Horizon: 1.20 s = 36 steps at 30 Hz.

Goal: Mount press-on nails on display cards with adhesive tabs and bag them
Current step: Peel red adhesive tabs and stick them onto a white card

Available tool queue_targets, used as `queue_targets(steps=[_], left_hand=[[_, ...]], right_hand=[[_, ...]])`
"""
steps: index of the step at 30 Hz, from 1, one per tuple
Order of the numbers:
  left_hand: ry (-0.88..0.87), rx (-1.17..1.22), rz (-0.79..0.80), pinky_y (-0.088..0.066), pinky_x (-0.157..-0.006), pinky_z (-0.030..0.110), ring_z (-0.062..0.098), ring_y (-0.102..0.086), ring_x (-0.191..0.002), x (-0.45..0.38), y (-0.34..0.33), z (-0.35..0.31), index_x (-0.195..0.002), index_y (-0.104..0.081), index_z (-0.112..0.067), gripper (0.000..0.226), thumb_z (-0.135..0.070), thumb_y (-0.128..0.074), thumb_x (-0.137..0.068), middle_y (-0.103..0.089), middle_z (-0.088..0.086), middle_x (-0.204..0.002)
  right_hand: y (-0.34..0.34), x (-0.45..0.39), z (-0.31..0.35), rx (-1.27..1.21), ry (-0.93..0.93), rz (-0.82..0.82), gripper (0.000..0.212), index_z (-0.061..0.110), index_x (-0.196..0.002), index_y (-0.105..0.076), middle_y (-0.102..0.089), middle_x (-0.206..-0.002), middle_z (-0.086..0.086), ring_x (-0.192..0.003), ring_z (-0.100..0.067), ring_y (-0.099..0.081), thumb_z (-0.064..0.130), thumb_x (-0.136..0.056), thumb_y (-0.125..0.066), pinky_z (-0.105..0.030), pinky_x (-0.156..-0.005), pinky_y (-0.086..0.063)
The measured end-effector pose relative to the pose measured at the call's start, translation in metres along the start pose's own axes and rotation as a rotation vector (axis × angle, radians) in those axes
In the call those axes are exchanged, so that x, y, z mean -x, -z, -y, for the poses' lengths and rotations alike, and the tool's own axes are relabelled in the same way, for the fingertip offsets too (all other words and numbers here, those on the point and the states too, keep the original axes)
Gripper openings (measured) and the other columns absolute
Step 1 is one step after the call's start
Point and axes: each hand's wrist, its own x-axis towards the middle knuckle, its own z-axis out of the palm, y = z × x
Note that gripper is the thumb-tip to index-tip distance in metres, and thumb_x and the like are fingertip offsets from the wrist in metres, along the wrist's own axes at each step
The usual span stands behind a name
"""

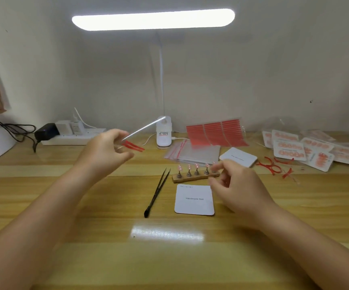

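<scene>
Left hand [104, 151]: raised above the table [65, 206], fingers curled, a red adhesive strip [133, 146] pinched together with a pale peeled length of film [144, 128] that stretches up and away from it

Right hand [238, 185]: fingers loosely curled, set just beside the right end of the wooden nail stand [195, 176]; whether a nail is pinched cannot be told

Display card [194, 199]: blank, printed "Handmade Nail", laid flat in front of the stand, no tabs or nails mounted

Tweezers [157, 193]: left unused, left of the card

Supplies: tab sheets [215, 132], zip bags [194, 152], spare cards [238, 156], bagged sets [299, 147] far right

Risks judged: the exposed strip may be folded onto itself or stuck to the fingers; the stand may be knocked over by the right hand; the tab may be laid crooked on the card
</scene>
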Motion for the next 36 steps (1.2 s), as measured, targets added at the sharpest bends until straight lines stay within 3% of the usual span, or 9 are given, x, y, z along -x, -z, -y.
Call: queue_targets(steps=[3,7,11,13,18,25,32,36], left_hand=[[-0.139,0.152,0.101,-0.051,-0.076,0.018,-0.003,-0.066,-0.083,0.015,0.009,-0.039,-0.127,-0.057,-0.028,0.060,-0.018,-0.083,-0.073,-0.061,-0.016,-0.108],[-0.206,0.231,0.182,-0.057,-0.077,0.025,0.003,-0.070,-0.077,0.039,0.014,-0.080,-0.115,-0.057,-0.033,0.056,-0.022,-0.085,-0.068,-0.062,-0.009,-0.106],[-0.277,0.297,0.192,-0.060,-0.070,0.030,0.007,-0.072,-0.072,0.060,0.018,-0.102,-0.095,-0.059,-0.031,0.041,-0.026,-0.085,-0.064,-0.071,-0.006,-0.093],[-0.307,0.300,0.197,-0.060,-0.071,0.028,0.006,-0.072,-0.070,0.066,0.019,-0.109,-0.094,-0.063,-0.030,0.037,-0.027,-0.084,-0.064,-0.072,-0.008,-0.091],[-0.341,0.288,0.194,-0.060,-0.074,0.034,0.004,-0.072,-0.070,0.073,0.014,-0.114,-0.101,-0.069,-0.029,0.036,-0.026,-0.082,-0.068,-0.073,-0.010,-0.100],[-0.359,0.261,0.207,-0.060,-0.077,0.032,0.001,-0.071,-0.076,0.071,0.007,-0.111,-0.108,-0.069,-0.029,0.038,-0.022,-0.081,-0.072,-0.073,-0.013,-0.101],[-0.335,0.265,0.226,-0.059,-0.078,0.033,0.005,-0.071,-0.078,0.069,0.005,-0.108,-0.108,-0.067,-0.033,0.048,-0.053,-0.069,-0.065,-0.073,-0.013,-0.100],[-0.330,0.243,0.214,-0.059,-0.077,0.035,0.004,-0.071,-0.076,0.068,0.003,-0.108,-0.106,-0.066,-0.035,0.045,-0.055,-0.067,-0.066,-0.072,-0.015,-0.097]], right_hand=[[0.021,0.000,0.018,-0.172,0.169,-0.194,0.013,0.018,-0.101,-0.066,-0.059,-0.070,0.012,-0.063,0.000,-0.056,0.015,-0.090,-0.063,-0.011,-0.055,-0.042],[0.049,0.005,0.043,-0.224,0.360,-0.338,0.013,0.028,-0.100,-0.067,-0.063,-0.084,0.011,-0.078,-0.004,-0.058,0.024,-0.088,-0.066,-0.014,-0.066,-0.046],[0.057,0.009,0.055,-0.048,0.424,-0.318,0.033,0.029,-0.118,-0.066,-0.063,-0.102,0.012,-0.101,-0.013,-0.052,0.036,-0.086,-0.063,-0.014,-0.090,-0.035],[0.057,0.010,0.058,-0.018,0.443,-0.286,0.036,0.030,-0.120,-0.065,-0.062,-0.108,0.015,-0.109,-0.009,-0.046,0.041,-0.086,-0.061,-0.010,-0.093,-0.029],[0.051,0.013,0.060,-0.032,0.499,-0.239,0.024,0.025,-0.110,-0.071,-0.066,-0.103,0.011,-0.107,-0.016,-0.051,0.033,-0.088,-0.066,-0.010,-0.091,-0.031],[0.048,0.012,0.057,-0.028,0.429,-0.188,0.018,0.023,-0.098,-0.074,-0.066,-0.100,0.010,-0.107,-0.018,-0.051,0.028,-0.082,-0.071,-0.014,-0.093,-0.031],[0.047,0.011,0.056,-0.045,0.433,-0.241,0.005,0.023,-0.088,-0.072,-0.065,-0.096,0.009,-0.104,-0.017,-0.053,0.023,-0.083,-0.073,-0.018,-0.090,-0.035],[0.045,0.010,0.055,-0.037,0.432,-0.253,0.004,0.020,-0.087,-0.070,-0.065,-0.096,0.007,-0.103,-0.018,-0.054,0.017,-0.086,-0.072,-0.022,-0.090,-0.038]])
